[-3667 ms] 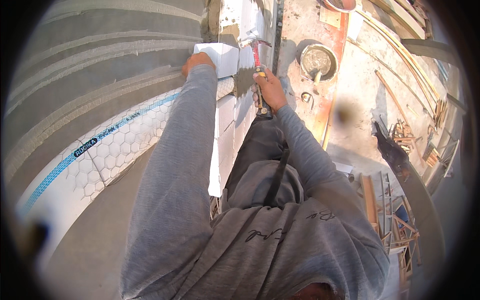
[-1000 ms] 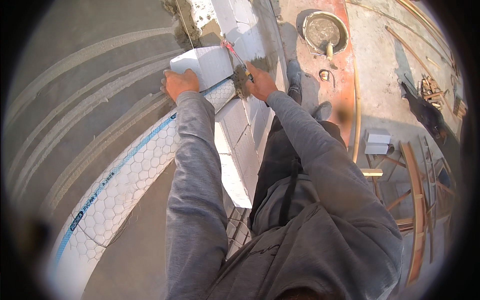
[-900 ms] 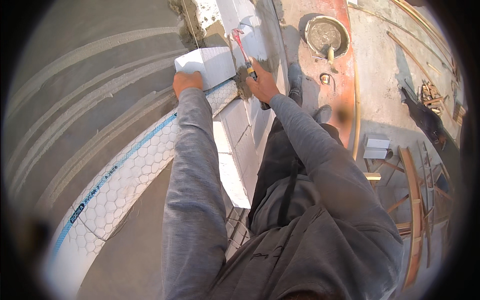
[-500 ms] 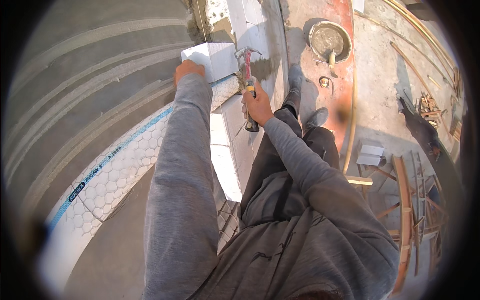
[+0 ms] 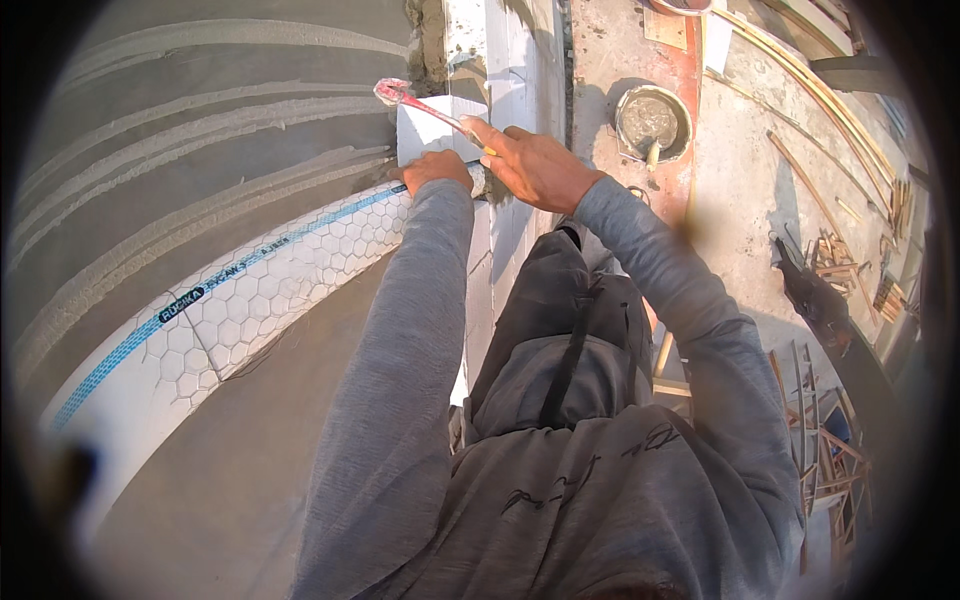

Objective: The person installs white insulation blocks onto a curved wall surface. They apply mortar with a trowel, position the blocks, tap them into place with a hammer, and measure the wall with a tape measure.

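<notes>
White pipe (image 5: 270, 300): lettering (image 5: 228, 271) on dark label (image 5: 182, 304) and along blue stripe (image 5: 120, 356). Grey sweatshirt (image 5: 630, 520): dark script (image 5: 519, 497) across chest.

Wears a soft gray top (image 5: 600, 535) with long sleeves. Shows dark, curly writing (image 5: 590, 475) across the chest. Has fine, streaky lines in the cloth of the left sleeve (image 5: 390, 340), and lots of wrinkles on the right sleeve (image 5: 680, 270). Has cloth all the way down to both wrists, then a bare left hand (image 5: 440, 170) and a bare right hand (image 5: 540, 170). Wears baggy, nearly black pants (image 5: 515, 320), with a long black strip (image 5: 567, 375) down the front.
</notes>
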`<act>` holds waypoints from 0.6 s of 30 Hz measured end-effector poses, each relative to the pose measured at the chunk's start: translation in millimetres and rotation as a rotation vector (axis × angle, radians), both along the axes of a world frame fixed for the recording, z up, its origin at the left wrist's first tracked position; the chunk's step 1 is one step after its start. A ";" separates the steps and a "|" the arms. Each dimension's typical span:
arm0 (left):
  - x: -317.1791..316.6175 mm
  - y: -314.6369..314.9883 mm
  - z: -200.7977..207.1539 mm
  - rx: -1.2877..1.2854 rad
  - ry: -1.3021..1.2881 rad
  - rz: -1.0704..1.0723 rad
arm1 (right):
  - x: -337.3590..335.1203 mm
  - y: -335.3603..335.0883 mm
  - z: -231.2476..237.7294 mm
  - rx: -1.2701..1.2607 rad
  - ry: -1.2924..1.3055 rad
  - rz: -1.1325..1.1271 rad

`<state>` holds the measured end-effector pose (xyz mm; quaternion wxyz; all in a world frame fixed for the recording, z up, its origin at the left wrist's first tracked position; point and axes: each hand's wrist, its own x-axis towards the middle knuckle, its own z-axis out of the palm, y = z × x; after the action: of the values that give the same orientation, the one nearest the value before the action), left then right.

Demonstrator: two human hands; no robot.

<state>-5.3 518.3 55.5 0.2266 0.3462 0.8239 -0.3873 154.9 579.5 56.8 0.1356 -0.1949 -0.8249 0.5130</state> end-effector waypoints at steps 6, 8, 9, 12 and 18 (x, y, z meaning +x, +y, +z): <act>-3.8 -9.3 -3.3 0.158 -0.060 -0.125 | -30.1 30.9 -27.1 0.278 -0.148 0.243; -9.3 -7.1 -4.0 0.154 -0.086 -0.076 | -41.9 46.4 -17.2 0.333 -0.333 0.346; -11.8 -5.9 -3.5 0.153 -0.091 -0.063 | -46.0 45.0 -31.0 0.398 -0.206 0.300; -13.6 -10.3 -2.6 0.143 -0.105 -0.081 | -49.2 37.0 -17.4 0.405 0.157 0.209; -15.1 -9.5 -5.4 0.184 -0.112 -0.078 | -53.3 50.8 -12.7 0.354 -0.288 0.362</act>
<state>-20.4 508.8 50.0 0.2241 0.4184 0.8280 -0.2985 101.6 630.3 44.1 -0.0446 -0.0884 -0.9338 0.3438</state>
